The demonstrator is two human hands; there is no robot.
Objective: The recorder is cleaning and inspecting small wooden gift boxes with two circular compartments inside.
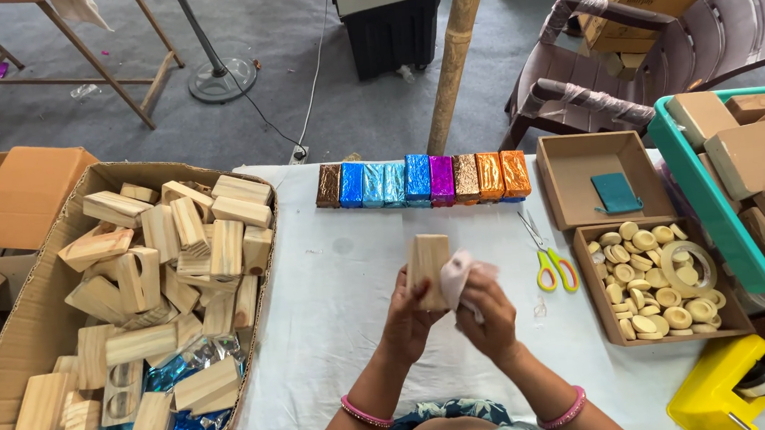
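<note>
My left hand (407, 316) holds a pale wooden block (427, 266) upright over the white table (333, 284). My right hand (486, 317) presses a small pink cloth (458, 276) against the block's right side. Both wrists wear pink bangles. Beyond my hands, a row of blocks wrapped in shiny foil (423, 180) lies across the table's far edge, in brown, blue, purple and orange.
A big cardboard box (29, 338) of bare wooden blocks and blue foil sits at left. Yellow-handled scissors (548, 260), a box of wooden discs with a tape roll (660, 278), a box lid (601, 182), a teal crate (704, 205) and a yellow tape dispenser (725, 388) are at right.
</note>
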